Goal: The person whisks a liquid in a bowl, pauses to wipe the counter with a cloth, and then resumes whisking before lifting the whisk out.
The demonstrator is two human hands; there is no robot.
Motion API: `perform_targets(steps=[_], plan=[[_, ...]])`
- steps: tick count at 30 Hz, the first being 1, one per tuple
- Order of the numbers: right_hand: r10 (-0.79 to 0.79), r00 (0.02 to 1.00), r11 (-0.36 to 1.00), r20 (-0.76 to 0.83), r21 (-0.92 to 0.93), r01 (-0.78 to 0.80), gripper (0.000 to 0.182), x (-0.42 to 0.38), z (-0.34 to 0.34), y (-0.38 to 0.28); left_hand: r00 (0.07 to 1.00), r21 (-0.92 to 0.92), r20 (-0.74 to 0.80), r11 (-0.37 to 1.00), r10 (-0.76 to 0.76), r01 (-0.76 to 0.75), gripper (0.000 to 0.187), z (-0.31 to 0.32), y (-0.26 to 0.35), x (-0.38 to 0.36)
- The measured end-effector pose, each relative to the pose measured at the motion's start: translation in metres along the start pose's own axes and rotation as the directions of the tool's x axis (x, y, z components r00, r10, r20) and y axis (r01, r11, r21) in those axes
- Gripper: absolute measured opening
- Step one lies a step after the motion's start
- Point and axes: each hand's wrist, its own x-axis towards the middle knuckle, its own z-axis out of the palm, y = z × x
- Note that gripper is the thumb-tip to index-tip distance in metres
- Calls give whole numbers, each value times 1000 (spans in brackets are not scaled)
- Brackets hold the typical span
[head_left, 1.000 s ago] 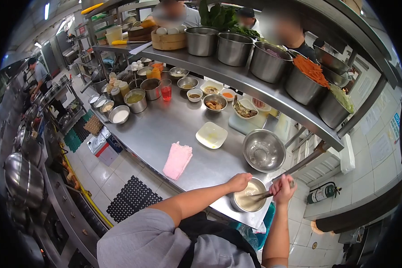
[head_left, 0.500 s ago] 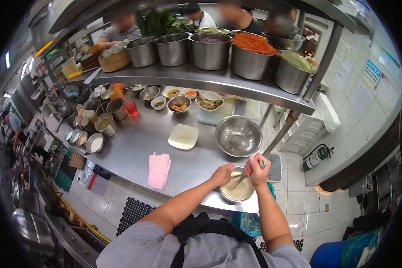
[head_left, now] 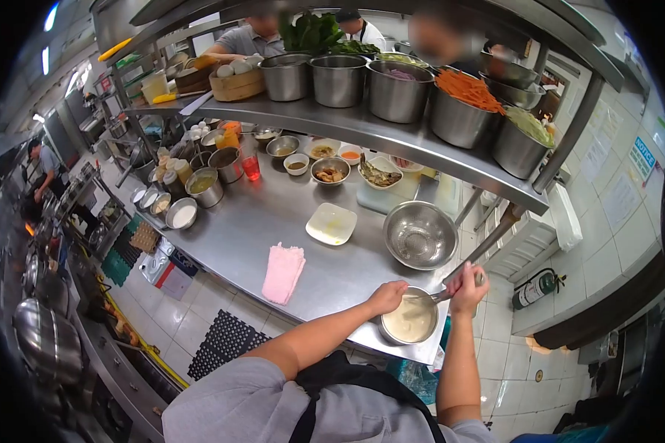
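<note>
At bench [head_left: 236,240] corner, left hand [head_left: 389,297] grips metal pot [head_left: 389,334] by rim, pale mixture [head_left: 408,320] inside; right hand [head_left: 467,289] grips utensil [head_left: 442,297] over pot.

We count five steel pots [head_left: 400,94] along the far shelf [head_left: 295,116]; on the table [head_left: 233,225], one pink towel [head_left: 284,274], one red cup [head_left: 252,168], one near bowl [head_left: 389,333] of creamy mixture [head_left: 408,321]; at right, one fire extinguisher [head_left: 536,289].

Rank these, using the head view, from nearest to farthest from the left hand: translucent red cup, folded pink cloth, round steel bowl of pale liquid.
1. Round steel bowl of pale liquid, right at the left hand.
2. Folded pink cloth, to the hand's left.
3. Translucent red cup, beyond the cloth.
</note>
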Motion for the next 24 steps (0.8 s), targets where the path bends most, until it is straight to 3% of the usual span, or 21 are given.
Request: perform_targets(steps=[1,2,4,5,7,8,10,11,12,14,15,16,18,20,22,23,24], plan=[[-14,996,995,90,103,5,31,-10,5,5,1000,-5,-14,1000,-4,4,28,0,-1,0],[55,961,980,270,172,-104,32,-19,6,4,1000,-11,-5,1000,-9,9,28,-1,-2,0],[202,876,975,437,-10,-220,32,-17,-2,-12,1000,-16,-2,1000,-16,16,28,-5,3,-1],[206,873,975,442,-14,-223,32,-11,-3,-12,1000,-4,3,1000,-10,10,27,-4,6,-2],[-37,986,979,164,-190,68,34,-1,-2,-12,1000,8,10,1000,-3,3,26,-3,5,-4],[-38,985,978,169,-195,71,34,-3,0,-8,1000,13,-10,1000,-9,9,26,-1,5,-5],[35,994,983,104,178,-53,34,-16,8,5,1000,17,-29,1000,-9,10,26,0,4,-3],[59,962,977,267,182,-110,31,-22,8,4,1000,7,-19,1000,-12,12,27,-3,4,-2],[59,963,978,262,180,-109,31,-22,7,-1,1000,-6,-6,1000,-19,19,27,-5,4,-4],[190,907,981,375,-111,-159,30,-18,4,-14,1000,21,18,1000,-8,8,26,-4,7,-6],[127,949,970,289,-236,-58,32,-9,0,-11,1000,19,5,1000,17,-17,25,-2,7,-7],[124,951,970,283,-237,-56,32,-9,-1,-6,999,16,-9,999,43,-43,24,0,7,-8],[-38,999,998,6,54,37,32,-9,4,3,999,32,-21,998,49,-48,24,-2,-2,-3],[39,979,989,198,133,-66,34,-25,3,7,999,39,-10,998,53,-53,24,3,-5,-6],[149,900,987,409,-10,-159,35,-26,4,-20,1000,10,2,1000,17,-17,24,-4,-2,-4],[134,911,989,390,1,-146,35,-20,3,-22,1000,21,14,1000,13,-13,25,-3,2,-4],[66,962,995,263,-91,-43,33,-13,-1,-20,999,29,37,999,21,-22,25,-1,6,-4]])
